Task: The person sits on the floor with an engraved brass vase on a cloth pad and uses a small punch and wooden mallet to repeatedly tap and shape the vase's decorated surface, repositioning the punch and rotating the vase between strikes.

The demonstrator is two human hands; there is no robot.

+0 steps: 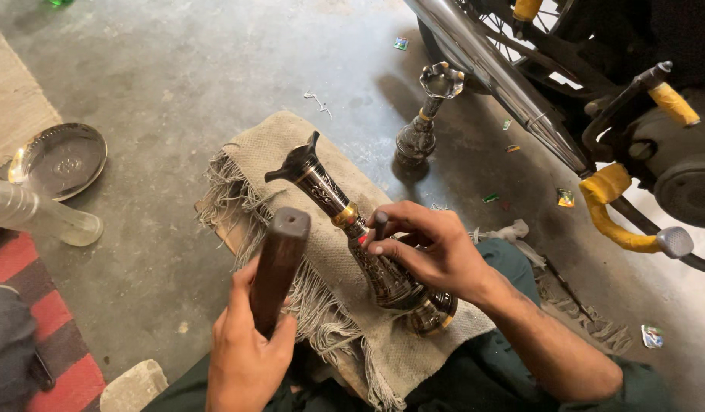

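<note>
— What's the left hand (245, 355) got?

— Its grip is closed round a dark wooden block (278, 267), a squared bar held upright at about 7 o'clock in the view, its flat top just beside the engraved vase.

— And the right hand (432, 255)?

— It comes in from 4 o'clock. Thumb and fingers pinch a small dark punch (380, 224), its tip set against the narrow waist of the engraved vase (356, 236). The rest of the hand rests on the vase's body, so that grip is closed on the tool.

— Where does the vase lie?

— On its side, dead centre, across a frayed burlap cloth (291, 152) spread over a low block on the concrete floor (177, 76). The flared mouth points to 11 o'clock, the round brass-rimmed foot to 5 o'clock. It's dark metal with cut patterning and a brass band at the neck.

— Anything else about?

— A second vase (427, 114) stands upright at 1 o'clock, well apart. A motorcycle (596, 114) with yellow-wrapped pegs fills 2 o'clock. At 9 o'clock, a steel plate (60, 160) and a clear plastic bottle (39, 214) lying down; a red striped mat (32, 320) at 8 o'clock.
</note>
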